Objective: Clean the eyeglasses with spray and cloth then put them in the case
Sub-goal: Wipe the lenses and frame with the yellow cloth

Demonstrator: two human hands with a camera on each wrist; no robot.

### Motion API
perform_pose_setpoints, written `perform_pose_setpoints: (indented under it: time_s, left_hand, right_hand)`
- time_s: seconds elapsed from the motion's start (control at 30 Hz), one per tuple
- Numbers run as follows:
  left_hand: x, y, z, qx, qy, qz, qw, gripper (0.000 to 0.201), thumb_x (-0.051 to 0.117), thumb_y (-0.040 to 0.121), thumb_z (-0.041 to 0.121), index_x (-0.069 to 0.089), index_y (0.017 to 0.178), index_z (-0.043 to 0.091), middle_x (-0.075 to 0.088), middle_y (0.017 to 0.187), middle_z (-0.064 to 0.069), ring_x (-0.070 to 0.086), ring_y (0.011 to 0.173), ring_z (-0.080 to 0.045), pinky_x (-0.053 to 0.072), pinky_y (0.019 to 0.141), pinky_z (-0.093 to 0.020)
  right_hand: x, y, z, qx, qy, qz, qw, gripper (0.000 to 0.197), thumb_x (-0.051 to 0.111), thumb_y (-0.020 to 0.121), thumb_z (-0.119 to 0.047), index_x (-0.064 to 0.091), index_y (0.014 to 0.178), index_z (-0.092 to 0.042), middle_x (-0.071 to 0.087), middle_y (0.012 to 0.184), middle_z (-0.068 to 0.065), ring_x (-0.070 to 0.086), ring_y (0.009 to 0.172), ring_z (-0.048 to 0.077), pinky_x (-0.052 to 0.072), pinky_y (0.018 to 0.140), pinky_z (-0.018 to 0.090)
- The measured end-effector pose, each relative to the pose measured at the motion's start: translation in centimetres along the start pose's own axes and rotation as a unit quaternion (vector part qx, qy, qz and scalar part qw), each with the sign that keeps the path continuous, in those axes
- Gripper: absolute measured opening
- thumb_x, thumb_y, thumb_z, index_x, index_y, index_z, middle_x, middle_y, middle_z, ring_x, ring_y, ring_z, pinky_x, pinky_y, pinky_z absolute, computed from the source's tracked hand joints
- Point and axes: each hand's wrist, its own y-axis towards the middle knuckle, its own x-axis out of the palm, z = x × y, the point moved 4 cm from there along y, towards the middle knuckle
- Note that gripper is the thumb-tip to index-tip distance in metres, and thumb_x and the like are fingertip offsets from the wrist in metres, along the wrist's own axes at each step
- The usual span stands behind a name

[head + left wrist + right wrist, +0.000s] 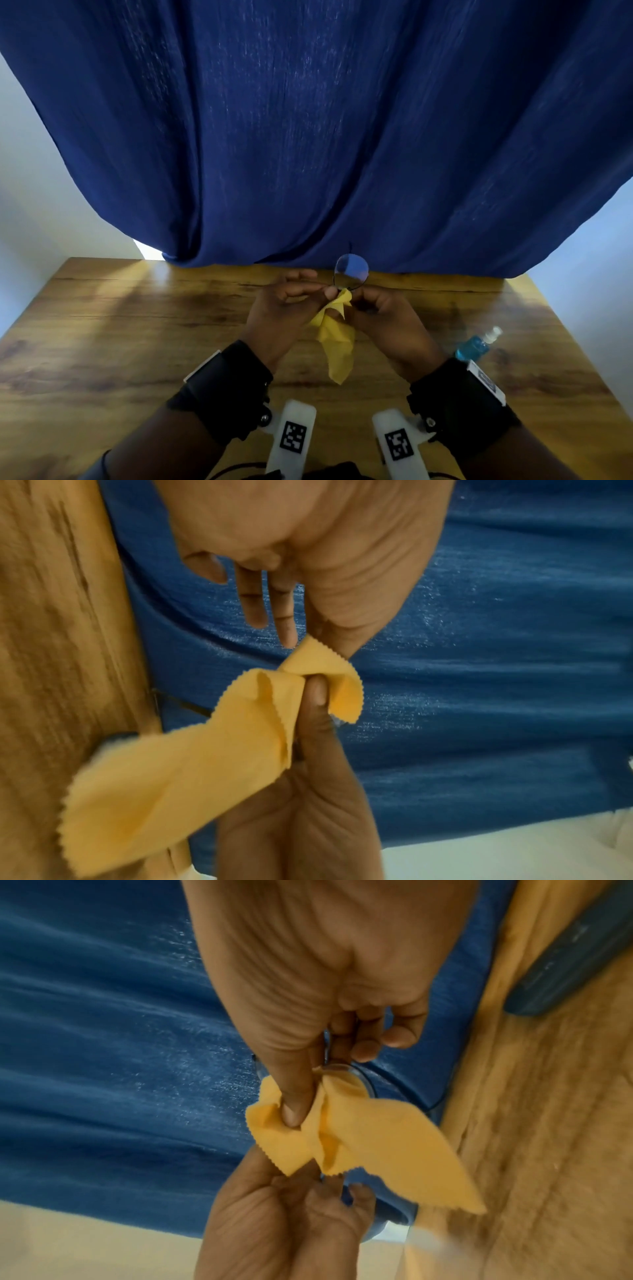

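I hold the eyeglasses (351, 270) up over the wooden table (137, 325), one round lens showing above my fingers. My left hand (308, 289) pinches the thin dark frame between thumb and fingertip. My right hand (359, 303) pinches the yellow cloth (334, 339) around the other lens (342, 1073); the thumb (294, 1107) presses into the folds. The rest of the cloth (164, 791) hangs loose between my hands. A wire temple (185, 703) sticks out behind the cloth. The blue spray bottle (476, 344) lies on the table beside my right wrist.
A dark blue curtain (308, 137) hangs along the table's far edge. A blurred dark blue oblong thing (565, 961) lies on the table near my right wrist; I cannot tell if it is the case. White walls flank the table.
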Motion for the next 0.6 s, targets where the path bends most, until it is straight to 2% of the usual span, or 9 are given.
perform_pose_setpoints:
  time_s: [0.03, 0.1, 0.17, 0.2, 0.27, 0.33, 0.4, 0.5, 0.6]
  left_hand:
    - [0.0, 0.2, 0.0, -0.011, -0.010, -0.008, 1.000, 0.015, 0.078, 0.085, 0.024, 0.084, 0.099, 0.022, 0.066, 0.127, 0.013, 0.062, 0.119, 0.002, 0.054, 0.093, -0.023]
    - [0.3, 0.4, 0.2, -0.014, -0.036, -0.028, 0.999, 0.018, 0.077, 0.085, 0.026, 0.083, 0.102, 0.023, 0.066, 0.131, 0.014, 0.060, 0.122, 0.005, 0.053, 0.097, -0.026]
    - [0.5, 0.3, 0.3, -0.015, -0.064, -0.038, 0.997, 0.024, 0.078, 0.080, 0.032, 0.084, 0.101, 0.022, 0.068, 0.130, 0.014, 0.062, 0.123, 0.002, 0.054, 0.098, -0.028]
    - [0.6, 0.3, 0.3, -0.015, -0.071, -0.040, 0.997, 0.026, 0.078, 0.078, 0.033, 0.084, 0.100, 0.020, 0.069, 0.129, 0.013, 0.062, 0.123, 0.000, 0.054, 0.097, -0.029]
    - [0.5, 0.4, 0.3, -0.008, -0.061, -0.036, 0.997, 0.019, 0.078, 0.081, 0.028, 0.084, 0.097, 0.019, 0.070, 0.127, 0.014, 0.063, 0.123, 0.000, 0.054, 0.094, -0.026]
    - [0.3, 0.5, 0.3, 0.014, -0.026, -0.024, 0.999, 0.010, 0.077, 0.085, 0.020, 0.084, 0.092, 0.019, 0.070, 0.125, 0.016, 0.063, 0.119, 0.003, 0.053, 0.091, -0.023]
    - [0.2, 0.5, 0.5, 0.043, 0.013, -0.011, 0.999, 0.007, 0.077, 0.087, 0.018, 0.084, 0.088, 0.019, 0.069, 0.123, 0.017, 0.062, 0.117, 0.004, 0.053, 0.091, -0.023]
    - [0.1, 0.3, 0.6, 0.075, 0.038, 0.016, 0.996, 0.007, 0.077, 0.088, 0.018, 0.084, 0.088, 0.020, 0.068, 0.120, 0.017, 0.062, 0.117, 0.002, 0.056, 0.089, -0.025]
    - [-0.7, 0.5, 0.2, 0.057, 0.008, 0.055, 0.997, 0.007, 0.075, 0.090, 0.015, 0.082, 0.090, 0.014, 0.069, 0.119, 0.014, 0.065, 0.113, 0.003, 0.056, 0.081, -0.016]
  right_hand:
    - [0.1, 0.0, 0.2, 0.002, 0.040, -0.002, 0.999, 0.017, 0.077, 0.083, -0.022, 0.080, 0.099, -0.015, 0.080, 0.100, 0.007, 0.075, 0.097, 0.021, 0.061, 0.086, 0.035]
    - [0.2, 0.1, 0.6, 0.009, 0.103, 0.001, 0.995, 0.023, 0.075, 0.081, -0.023, 0.079, 0.100, -0.011, 0.079, 0.099, 0.009, 0.075, 0.091, 0.018, 0.059, 0.076, 0.027]
    - [0.3, 0.1, 0.6, 0.008, 0.125, 0.009, 0.992, 0.017, 0.073, 0.082, -0.020, 0.079, 0.095, -0.012, 0.079, 0.092, 0.007, 0.073, 0.083, 0.012, 0.054, 0.068, 0.021]
    - [0.3, 0.2, 0.6, 0.004, 0.122, 0.011, 0.992, 0.014, 0.072, 0.084, -0.018, 0.079, 0.094, -0.012, 0.079, 0.091, 0.006, 0.073, 0.083, 0.011, 0.054, 0.067, 0.020]
    - [0.1, 0.3, 0.6, -0.007, 0.095, 0.021, 0.995, 0.012, 0.071, 0.088, -0.014, 0.079, 0.096, -0.010, 0.079, 0.095, 0.008, 0.074, 0.089, 0.016, 0.057, 0.074, 0.026]
    - [0.0, 0.4, 0.8, -0.019, 0.063, 0.026, 0.998, 0.013, 0.069, 0.093, -0.011, 0.080, 0.099, -0.008, 0.079, 0.101, 0.011, 0.074, 0.100, 0.026, 0.060, 0.086, 0.036]
    - [0.0, 0.4, 0.7, -0.030, 0.037, 0.023, 0.999, 0.014, 0.067, 0.096, -0.010, 0.080, 0.101, -0.010, 0.079, 0.103, 0.010, 0.074, 0.103, 0.029, 0.059, 0.090, 0.041]
    - [-0.3, 0.4, 0.4, -0.045, -0.017, 0.029, 0.998, 0.017, 0.065, 0.097, -0.009, 0.080, 0.101, -0.018, 0.080, 0.102, 0.003, 0.075, 0.101, 0.022, 0.061, 0.090, 0.038]
    - [-0.8, 0.2, 0.8, -0.008, -0.054, 0.046, 0.997, 0.019, 0.067, 0.095, -0.008, 0.080, 0.097, -0.023, 0.080, 0.097, -0.005, 0.075, 0.095, 0.011, 0.060, 0.086, 0.033]
